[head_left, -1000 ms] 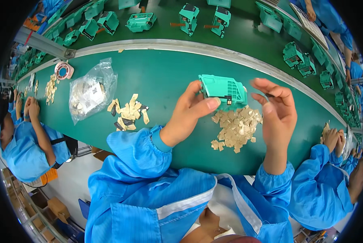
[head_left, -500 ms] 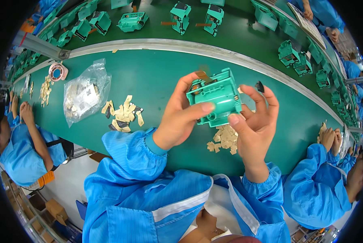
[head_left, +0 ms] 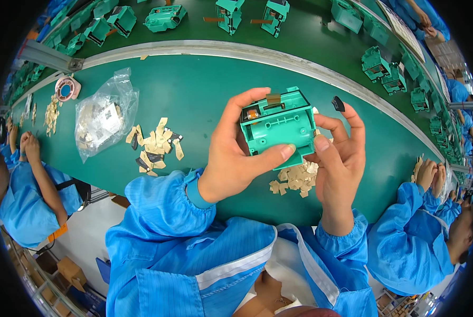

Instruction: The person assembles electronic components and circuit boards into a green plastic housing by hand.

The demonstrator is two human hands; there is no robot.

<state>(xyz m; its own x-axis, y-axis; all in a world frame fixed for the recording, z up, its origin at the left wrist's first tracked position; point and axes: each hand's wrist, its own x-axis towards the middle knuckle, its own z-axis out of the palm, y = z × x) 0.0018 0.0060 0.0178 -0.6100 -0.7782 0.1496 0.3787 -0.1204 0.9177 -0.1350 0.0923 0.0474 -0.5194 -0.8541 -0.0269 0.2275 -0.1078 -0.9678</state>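
Note:
A green plastic housing (head_left: 285, 136), boxy with a rounded hollow, is held up over the bench in front of me. A brown flat strip sticks up at its top edge, and an orange part shows in a small window at its upper left. My left hand (head_left: 236, 145) grips its left side, thumb across the front. At its right edge, my right hand (head_left: 339, 158) closes thumb and a finger against the housing. A small black curved piece (head_left: 338, 103) clings to the tip of another right finger. Behind lies a pile of small beige pieces (head_left: 297, 178).
Beige and black strips (head_left: 154, 143) lie left of my hands, beside a clear plastic bag (head_left: 105, 119) and a tape roll (head_left: 67, 89). Beyond a metal rail (head_left: 194, 48), more green housings (head_left: 165, 18) stand on a belt. Co-workers in blue sit on both sides.
The housing has tipped so that its top strip and window face me more. My right thumb has moved up along its right edge. The view has shifted slightly.

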